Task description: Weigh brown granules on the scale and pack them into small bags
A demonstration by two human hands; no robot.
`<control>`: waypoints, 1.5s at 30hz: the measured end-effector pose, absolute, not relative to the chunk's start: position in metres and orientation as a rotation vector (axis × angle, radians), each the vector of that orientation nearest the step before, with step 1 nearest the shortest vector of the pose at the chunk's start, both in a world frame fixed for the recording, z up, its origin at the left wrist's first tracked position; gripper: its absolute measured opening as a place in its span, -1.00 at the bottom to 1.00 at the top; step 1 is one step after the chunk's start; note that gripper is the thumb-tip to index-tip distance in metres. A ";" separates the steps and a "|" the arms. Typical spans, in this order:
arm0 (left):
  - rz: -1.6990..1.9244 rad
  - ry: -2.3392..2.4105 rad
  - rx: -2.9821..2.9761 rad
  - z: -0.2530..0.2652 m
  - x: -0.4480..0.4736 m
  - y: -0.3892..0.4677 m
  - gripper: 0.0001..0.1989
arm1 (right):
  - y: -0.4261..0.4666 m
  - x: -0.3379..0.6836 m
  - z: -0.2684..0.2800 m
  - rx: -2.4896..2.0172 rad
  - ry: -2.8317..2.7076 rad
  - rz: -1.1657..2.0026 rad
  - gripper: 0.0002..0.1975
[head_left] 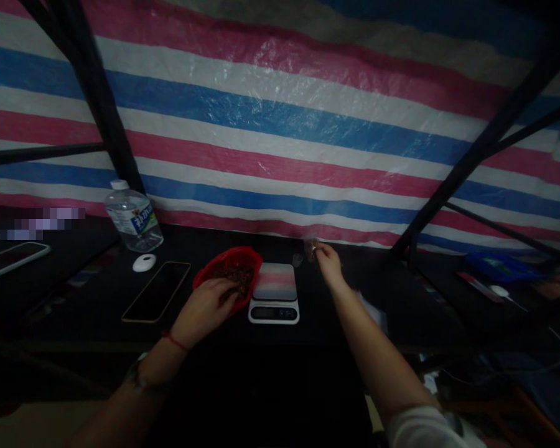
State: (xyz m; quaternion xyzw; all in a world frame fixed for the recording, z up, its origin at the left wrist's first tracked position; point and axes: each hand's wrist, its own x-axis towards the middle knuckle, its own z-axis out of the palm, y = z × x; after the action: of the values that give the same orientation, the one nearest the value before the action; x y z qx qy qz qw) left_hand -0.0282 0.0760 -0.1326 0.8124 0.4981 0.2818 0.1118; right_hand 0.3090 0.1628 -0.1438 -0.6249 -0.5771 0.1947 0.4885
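Note:
A red bowl (256,254) of small dark-brown pieces (239,274) stands left of centre. My left hand (208,305) reaches over its near rim, the fingers bent together at the pieces; what they hold, if anything, is hidden. Right of the bowl sits a white kitchen scale (274,283) with a shiny plate, bare on top, and its display toward me. Beyond the scale on the right, my right hand (329,261) pinches a small clear plastic bag (312,249) with something brown inside. Next to that bag lies another small clear piece of plastic (297,259).
Left of the bowl are a phone (157,291), a white rounded gadget (144,262) and a clear bottle (133,218). Clear plastic (373,311) lies beside my right forearm. Dark posts (102,106) and a striped sheet bound the back. Another person's hand (553,286) shows far right.

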 end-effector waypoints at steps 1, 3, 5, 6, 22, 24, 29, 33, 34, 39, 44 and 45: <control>0.890 1.422 2.328 -0.129 -0.024 0.076 -0.67 | 0.152 0.301 -0.141 -1.396 -1.322 0.603 -0.61; 0.966 1.288 2.185 -0.122 -0.014 0.077 -0.60 | 0.129 0.281 -0.135 -1.215 -1.277 0.828 -0.61; 0.997 1.139 2.021 -0.114 -0.001 0.079 -0.50 | 0.107 0.261 -0.128 -1.101 -1.308 1.010 -0.66; 1.001 1.074 1.939 -0.110 0.006 0.079 -0.47 | 0.097 0.252 -0.125 -1.067 -1.330 1.074 -0.69; 0.434 0.777 1.531 -0.107 0.024 0.057 -0.73 | 0.050 0.230 -0.133 -1.230 -1.513 0.653 -0.79; 0.499 0.785 1.484 -0.108 0.028 0.054 -0.72 | 0.045 0.226 -0.132 -1.254 -1.493 0.475 -0.86; 0.682 0.854 1.454 -0.113 0.035 0.052 -0.75 | 0.023 0.210 -0.130 -1.200 -1.744 0.744 -0.85; 0.756 0.898 1.630 -0.114 0.039 0.049 -0.78 | 0.013 0.204 -0.128 -1.238 -1.864 0.685 -0.80; 0.751 0.915 1.651 -0.113 0.039 0.048 -0.78 | 0.012 0.204 -0.127 -1.235 -1.878 0.701 -0.85; 0.711 0.939 1.697 -0.113 0.040 0.044 -0.74 | 0.016 0.215 -0.120 -1.085 -1.925 0.951 -0.78; 0.679 0.888 1.733 -0.114 0.042 0.043 -0.72 | 0.022 0.225 -0.120 -1.118 -1.939 0.988 -0.74; 0.671 0.872 1.746 -0.114 0.042 0.042 -0.72 | 0.023 0.225 -0.120 -1.145 -1.952 0.938 -0.73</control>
State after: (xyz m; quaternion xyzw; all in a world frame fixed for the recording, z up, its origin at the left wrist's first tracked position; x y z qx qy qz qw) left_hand 0.0423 0.0422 -0.1143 0.7262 0.3628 0.2792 0.5130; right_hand 0.2252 0.0229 -0.1201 -0.4396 -0.7497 0.3601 0.3391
